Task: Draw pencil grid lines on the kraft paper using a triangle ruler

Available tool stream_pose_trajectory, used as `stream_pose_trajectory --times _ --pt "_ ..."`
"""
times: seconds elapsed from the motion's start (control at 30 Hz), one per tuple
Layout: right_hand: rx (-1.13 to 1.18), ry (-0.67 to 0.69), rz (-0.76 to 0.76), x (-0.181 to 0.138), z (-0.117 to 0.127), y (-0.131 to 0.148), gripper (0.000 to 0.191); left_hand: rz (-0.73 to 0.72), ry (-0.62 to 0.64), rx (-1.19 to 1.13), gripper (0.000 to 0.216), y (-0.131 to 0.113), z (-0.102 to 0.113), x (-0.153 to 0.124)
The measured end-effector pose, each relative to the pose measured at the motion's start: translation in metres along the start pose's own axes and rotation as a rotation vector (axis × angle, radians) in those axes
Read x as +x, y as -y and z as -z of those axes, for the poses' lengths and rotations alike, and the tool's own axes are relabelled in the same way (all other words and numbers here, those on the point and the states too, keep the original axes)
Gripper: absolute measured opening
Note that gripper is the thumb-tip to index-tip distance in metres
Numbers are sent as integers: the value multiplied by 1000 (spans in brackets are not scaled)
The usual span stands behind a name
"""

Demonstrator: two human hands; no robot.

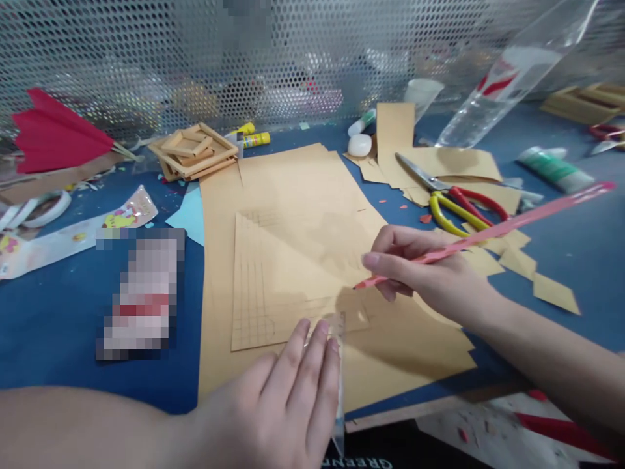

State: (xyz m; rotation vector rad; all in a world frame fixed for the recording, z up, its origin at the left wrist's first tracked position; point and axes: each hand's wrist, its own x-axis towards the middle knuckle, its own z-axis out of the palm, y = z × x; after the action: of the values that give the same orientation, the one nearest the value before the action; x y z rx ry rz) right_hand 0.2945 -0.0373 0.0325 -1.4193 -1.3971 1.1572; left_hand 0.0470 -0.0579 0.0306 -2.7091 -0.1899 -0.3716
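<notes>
A long pink pencil is pinched in my right hand, its dark tip low over the brown sheet near the middle. My left hand lies with outstretched fingers over a narrow clear ruler, pressing it against the paper; the hand covers part of the ruler. Beneath them, a smaller brown piece of card carries pencilled lines crossing at its corners. It rests on larger brown sheets with uneven right edges.
Red-and-yellow-handled scissors lie at the right among brown paper offcuts. A tilted water bottle and a green-white tube are beyond. Stacked wooden frames, yellow glue sticks and tape rolls sit left.
</notes>
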Motion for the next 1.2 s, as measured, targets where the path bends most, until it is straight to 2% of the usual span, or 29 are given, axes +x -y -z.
stream_pose_trajectory --times 0.17,0.33,0.43,0.63,0.87,1.2 --pt "34 112 -20 0 7 -14 16 16 23 14 40 -13 -11 26" --pt "44 156 -42 -3 8 -17 17 -27 39 -29 37 -17 -17 38" --pt "8 153 -79 -6 7 -18 22 -55 18 -90 34 -17 -22 38" --pt "2 143 -111 -9 6 -21 21 -11 96 -183 42 -12 -28 30" --pt "-32 157 -114 -10 7 -20 22 63 80 -296 41 -3 -31 24" --pt "-31 92 -104 -12 4 -23 12 33 100 -422 34 6 -30 26"
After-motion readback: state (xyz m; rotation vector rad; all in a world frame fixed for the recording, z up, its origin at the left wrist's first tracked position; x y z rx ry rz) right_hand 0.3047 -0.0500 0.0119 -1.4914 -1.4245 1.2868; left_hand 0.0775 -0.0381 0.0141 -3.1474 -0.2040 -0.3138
